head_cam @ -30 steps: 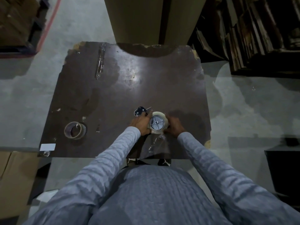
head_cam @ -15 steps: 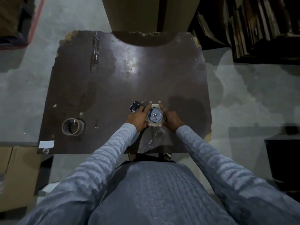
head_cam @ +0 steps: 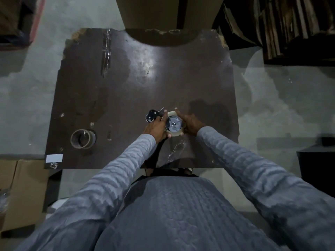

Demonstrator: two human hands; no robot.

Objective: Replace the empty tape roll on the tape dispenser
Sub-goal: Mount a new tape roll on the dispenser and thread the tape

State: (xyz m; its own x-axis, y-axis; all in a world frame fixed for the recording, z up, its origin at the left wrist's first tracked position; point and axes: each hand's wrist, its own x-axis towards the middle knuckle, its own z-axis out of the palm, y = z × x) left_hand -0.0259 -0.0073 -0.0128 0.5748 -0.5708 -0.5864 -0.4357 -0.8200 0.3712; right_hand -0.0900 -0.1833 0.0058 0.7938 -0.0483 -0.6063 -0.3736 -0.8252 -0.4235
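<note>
Full tape roll [head_cam: 173,124] on dispenser [head_cam: 152,115]; empty brown core [head_cam: 82,138] far left.

A: How many tape rolls on the tabletop [head_cam: 181,84]?
B: Two: one full roll [head_cam: 174,124] on the dispenser [head_cam: 152,115], one empty core [head_cam: 82,138] left of the dispenser.
A: Hands?
B: Two.

Colours from my feed rn: table [head_cam: 137,91] is dark brown w/ a pale glare patch and chipped tan edges. Sleeves [head_cam: 126,165] are grey-blue w/ a quilted wavy texture. Tape roll [head_cam: 174,124] looks cream/off-white, hub silver-grey w/ spokes. Dispenser [head_cam: 151,115] end is black w/ shiny metal bits. Empty core [head_cam: 82,138] on the left is brownish-tan cardboard. White label [head_cam: 54,158] at the table corner. Floor [head_cam: 282,109] is mottled grey concrete, red stripe [head_cam: 37,19] top left. Boxes [head_cam: 23,192] tan.
</note>
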